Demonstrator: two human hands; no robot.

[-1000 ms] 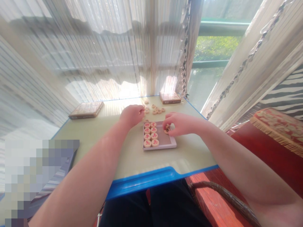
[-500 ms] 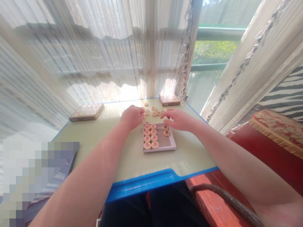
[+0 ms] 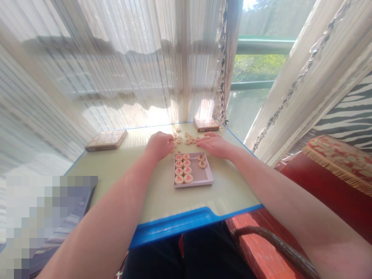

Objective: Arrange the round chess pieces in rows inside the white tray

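A shallow white tray (image 3: 203, 179) lies on the pale green table (image 3: 122, 170). It holds several round wooden chess pieces, red-marked ones (image 3: 183, 170) in two columns at its left and two dark-marked ones (image 3: 201, 161) at its upper right. Loose pieces (image 3: 190, 138) lie scattered beyond the tray. My left hand (image 3: 159, 144) rests curled at the left edge of the loose pieces, its fingers closed; what they hold is hidden. My right hand (image 3: 214, 144) lies flat with fingers stretched toward the loose pieces, above the tray's far right corner.
A flat box (image 3: 106, 139) sits at the table's far left and a smaller box (image 3: 206, 124) at the far right. Sheer curtains hang behind. The blue table edge (image 3: 180, 223) is near me. A red cushioned seat (image 3: 334, 182) stands right, a wicker handle (image 3: 273, 242) below.
My right hand left the tray after setting a dark-marked piece there and moved up to the loose pieces. My left hand stayed by the pile. The view shifted slightly.
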